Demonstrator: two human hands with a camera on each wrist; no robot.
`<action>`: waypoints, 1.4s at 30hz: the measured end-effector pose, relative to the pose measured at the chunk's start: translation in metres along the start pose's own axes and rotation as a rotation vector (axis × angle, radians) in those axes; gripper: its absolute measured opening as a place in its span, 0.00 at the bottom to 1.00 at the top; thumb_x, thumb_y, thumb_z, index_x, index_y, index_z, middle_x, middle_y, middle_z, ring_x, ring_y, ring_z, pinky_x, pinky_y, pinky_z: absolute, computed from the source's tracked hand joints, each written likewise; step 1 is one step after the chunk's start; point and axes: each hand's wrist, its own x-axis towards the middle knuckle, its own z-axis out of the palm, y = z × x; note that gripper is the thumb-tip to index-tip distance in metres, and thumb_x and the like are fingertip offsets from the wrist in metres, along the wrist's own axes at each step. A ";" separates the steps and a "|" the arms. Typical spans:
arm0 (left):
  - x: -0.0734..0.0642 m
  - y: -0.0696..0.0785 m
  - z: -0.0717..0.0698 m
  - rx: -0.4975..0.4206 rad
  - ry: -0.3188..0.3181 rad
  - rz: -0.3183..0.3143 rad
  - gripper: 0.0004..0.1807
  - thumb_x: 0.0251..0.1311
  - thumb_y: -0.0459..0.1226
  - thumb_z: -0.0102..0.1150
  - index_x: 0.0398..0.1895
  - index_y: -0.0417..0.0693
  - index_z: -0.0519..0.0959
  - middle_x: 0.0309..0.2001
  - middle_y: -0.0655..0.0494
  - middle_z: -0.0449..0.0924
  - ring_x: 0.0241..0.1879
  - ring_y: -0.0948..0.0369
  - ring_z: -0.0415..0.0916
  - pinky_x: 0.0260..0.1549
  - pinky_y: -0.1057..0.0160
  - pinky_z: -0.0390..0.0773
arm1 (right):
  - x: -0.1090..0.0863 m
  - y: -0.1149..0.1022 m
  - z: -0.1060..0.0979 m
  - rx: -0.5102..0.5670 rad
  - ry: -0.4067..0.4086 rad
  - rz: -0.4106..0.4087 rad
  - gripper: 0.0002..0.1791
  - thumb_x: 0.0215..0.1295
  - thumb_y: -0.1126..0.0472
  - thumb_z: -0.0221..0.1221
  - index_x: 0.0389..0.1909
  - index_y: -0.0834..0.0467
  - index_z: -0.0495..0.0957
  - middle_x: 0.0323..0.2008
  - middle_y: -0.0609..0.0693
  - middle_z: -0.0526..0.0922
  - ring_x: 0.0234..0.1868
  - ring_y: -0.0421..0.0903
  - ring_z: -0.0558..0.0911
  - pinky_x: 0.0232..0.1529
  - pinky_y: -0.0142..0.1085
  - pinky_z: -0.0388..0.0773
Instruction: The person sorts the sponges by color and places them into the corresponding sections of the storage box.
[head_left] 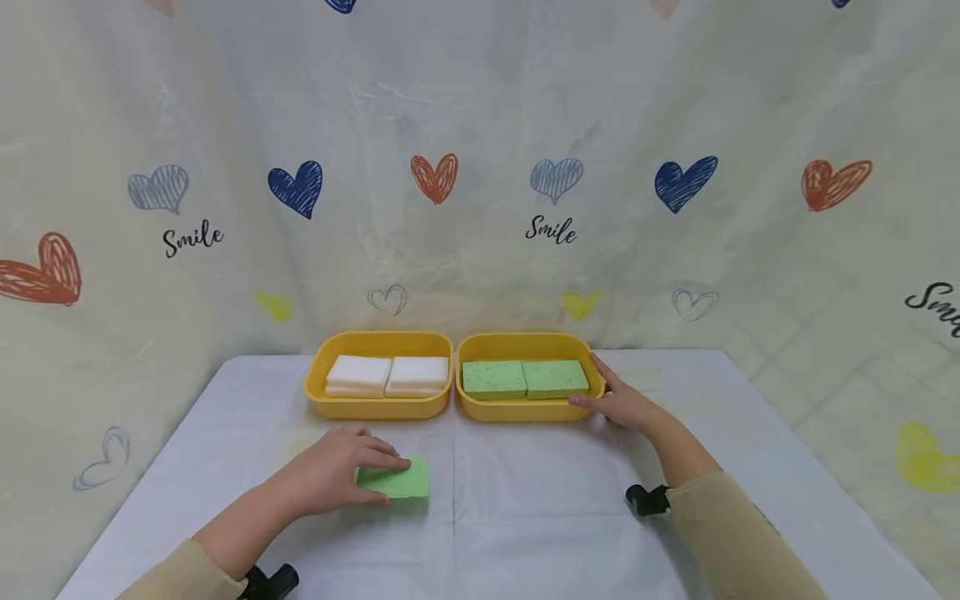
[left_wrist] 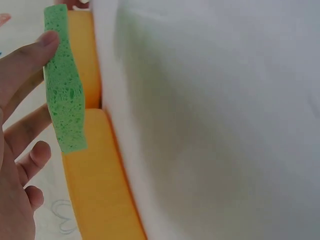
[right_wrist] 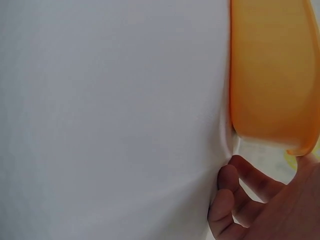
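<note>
My left hand (head_left: 337, 471) pinches a green sponge (head_left: 408, 483) between thumb and fingers, above the table in front of the trays. In the left wrist view the sponge (left_wrist: 65, 85) appears edge-on, its pores visible. At the right end of the right yellow tray (head_left: 525, 411), my right hand (head_left: 626, 406) grips the rim, thumb at the front corner and a finger along the far side. Two green sponges (head_left: 525, 380) lie side by side in that tray. The right wrist view shows the tray's outer wall (right_wrist: 275, 75) and the other fingers (right_wrist: 245, 190) loosely bent below it.
Left of that tray stands another yellow tray (head_left: 378, 408) holding two white sponges (head_left: 387, 377). Both trays sit near the back edge of a table with a white cloth (head_left: 525, 517). Behind hangs a pale sheet (head_left: 480, 100) printed with hearts.
</note>
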 end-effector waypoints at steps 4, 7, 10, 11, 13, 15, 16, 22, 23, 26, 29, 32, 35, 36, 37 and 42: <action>0.017 0.000 -0.004 0.005 0.053 -0.002 0.27 0.50 0.56 0.73 0.57 0.74 0.81 0.53 0.75 0.81 0.44 0.65 0.67 0.42 0.59 0.67 | 0.002 0.004 0.001 0.014 0.001 0.019 0.63 0.57 0.28 0.60 0.79 0.40 0.27 0.77 0.67 0.40 0.74 0.72 0.46 0.67 0.70 0.45; 0.033 0.003 -0.008 0.001 0.072 -0.015 0.27 0.50 0.56 0.73 0.57 0.74 0.82 0.53 0.75 0.81 0.41 0.65 0.65 0.40 0.60 0.66 | 0.001 0.004 0.001 0.011 -0.006 0.016 0.63 0.57 0.28 0.60 0.79 0.41 0.26 0.77 0.68 0.39 0.74 0.73 0.45 0.67 0.71 0.44; 0.051 0.006 -0.012 -0.001 0.088 -0.032 0.27 0.51 0.56 0.72 0.57 0.72 0.82 0.54 0.73 0.81 0.40 0.65 0.64 0.40 0.61 0.65 | -0.002 0.004 0.000 0.022 -0.011 0.008 0.63 0.57 0.29 0.60 0.79 0.41 0.27 0.77 0.68 0.39 0.74 0.72 0.46 0.67 0.71 0.46; 0.058 0.008 -0.013 -0.006 0.095 -0.038 0.27 0.51 0.57 0.72 0.57 0.72 0.82 0.54 0.73 0.81 0.40 0.66 0.65 0.40 0.61 0.65 | -0.003 0.004 -0.001 0.022 -0.014 -0.003 0.62 0.59 0.29 0.60 0.79 0.41 0.26 0.77 0.69 0.39 0.73 0.73 0.47 0.67 0.71 0.47; 0.071 0.011 -0.015 -0.012 0.114 -0.041 0.28 0.51 0.58 0.72 0.58 0.71 0.82 0.55 0.71 0.82 0.41 0.66 0.65 0.44 0.58 0.66 | -0.005 0.003 -0.002 0.030 -0.019 -0.015 0.61 0.61 0.31 0.59 0.79 0.41 0.25 0.76 0.70 0.39 0.73 0.73 0.47 0.67 0.70 0.48; 0.086 0.013 -0.016 -0.032 0.131 -0.031 0.28 0.51 0.57 0.72 0.58 0.71 0.82 0.56 0.69 0.82 0.41 0.65 0.66 0.45 0.56 0.67 | -0.006 0.002 -0.002 0.041 -0.020 -0.025 0.60 0.62 0.33 0.60 0.78 0.41 0.25 0.76 0.71 0.39 0.73 0.73 0.48 0.67 0.69 0.50; 0.093 0.015 -0.017 -0.044 0.141 -0.025 0.28 0.51 0.57 0.72 0.58 0.71 0.82 0.55 0.69 0.82 0.41 0.64 0.67 0.46 0.55 0.67 | -0.006 0.002 -0.003 0.043 -0.018 -0.023 0.60 0.62 0.33 0.60 0.79 0.41 0.25 0.76 0.70 0.40 0.73 0.72 0.48 0.67 0.69 0.50; 0.136 0.024 -0.020 -0.133 0.149 -0.002 0.27 0.55 0.55 0.70 0.60 0.68 0.80 0.57 0.67 0.81 0.52 0.59 0.72 0.54 0.52 0.67 | -0.005 0.003 -0.003 0.031 -0.011 -0.023 0.61 0.61 0.33 0.61 0.79 0.41 0.26 0.76 0.70 0.41 0.73 0.72 0.49 0.67 0.69 0.50; 0.143 0.026 -0.020 -0.148 0.139 -0.014 0.27 0.56 0.56 0.69 0.61 0.69 0.80 0.58 0.67 0.80 0.56 0.58 0.71 0.58 0.51 0.65 | -0.005 0.003 -0.003 0.031 -0.010 -0.022 0.61 0.61 0.32 0.61 0.79 0.41 0.26 0.76 0.70 0.42 0.73 0.72 0.49 0.67 0.69 0.49; 0.164 0.031 -0.020 -0.179 0.100 -0.067 0.28 0.57 0.58 0.67 0.62 0.72 0.78 0.60 0.68 0.78 0.65 0.51 0.66 0.67 0.46 0.57 | -0.006 0.003 -0.004 0.035 -0.011 -0.022 0.61 0.61 0.33 0.61 0.79 0.42 0.26 0.76 0.70 0.42 0.73 0.72 0.49 0.67 0.69 0.50; 0.185 0.033 -0.019 -0.174 0.076 -0.108 0.28 0.57 0.58 0.66 0.63 0.75 0.77 0.62 0.71 0.76 0.70 0.51 0.61 0.72 0.46 0.49 | -0.007 0.001 -0.004 0.042 -0.010 -0.024 0.60 0.62 0.34 0.61 0.79 0.41 0.27 0.76 0.70 0.41 0.73 0.72 0.49 0.67 0.69 0.49; 0.205 0.034 -0.016 -0.149 0.052 -0.136 0.27 0.58 0.57 0.66 0.63 0.76 0.76 0.63 0.72 0.75 0.70 0.53 0.62 0.72 0.47 0.50 | -0.006 0.000 -0.004 0.037 -0.008 -0.022 0.60 0.62 0.34 0.61 0.79 0.41 0.27 0.76 0.70 0.42 0.73 0.72 0.50 0.67 0.70 0.49; 0.221 0.035 -0.013 -0.118 0.026 -0.168 0.27 0.58 0.57 0.66 0.63 0.76 0.76 0.63 0.71 0.75 0.70 0.51 0.61 0.71 0.47 0.51 | -0.006 0.000 -0.004 0.031 -0.007 -0.016 0.60 0.61 0.33 0.61 0.79 0.40 0.27 0.76 0.70 0.43 0.73 0.72 0.50 0.67 0.69 0.50; 0.226 0.035 -0.012 -0.110 0.018 -0.177 0.27 0.59 0.56 0.66 0.63 0.76 0.76 0.63 0.69 0.75 0.70 0.50 0.61 0.71 0.47 0.51 | -0.005 0.000 -0.004 0.030 -0.008 -0.016 0.60 0.61 0.33 0.61 0.79 0.40 0.27 0.76 0.70 0.43 0.73 0.71 0.51 0.67 0.69 0.50; 0.231 0.035 -0.011 -0.099 0.011 -0.187 0.27 0.59 0.56 0.66 0.63 0.75 0.76 0.63 0.68 0.76 0.70 0.49 0.61 0.71 0.47 0.51 | -0.005 -0.001 -0.003 0.028 -0.009 -0.016 0.60 0.61 0.33 0.61 0.79 0.40 0.27 0.76 0.70 0.44 0.73 0.72 0.51 0.67 0.69 0.50; 0.249 0.035 -0.002 -0.048 -0.032 -0.239 0.27 0.59 0.57 0.66 0.63 0.75 0.77 0.62 0.66 0.77 0.68 0.46 0.61 0.69 0.46 0.51 | 0.000 0.001 -0.001 0.015 -0.006 -0.010 0.60 0.60 0.31 0.60 0.79 0.40 0.28 0.75 0.70 0.46 0.72 0.72 0.53 0.67 0.69 0.51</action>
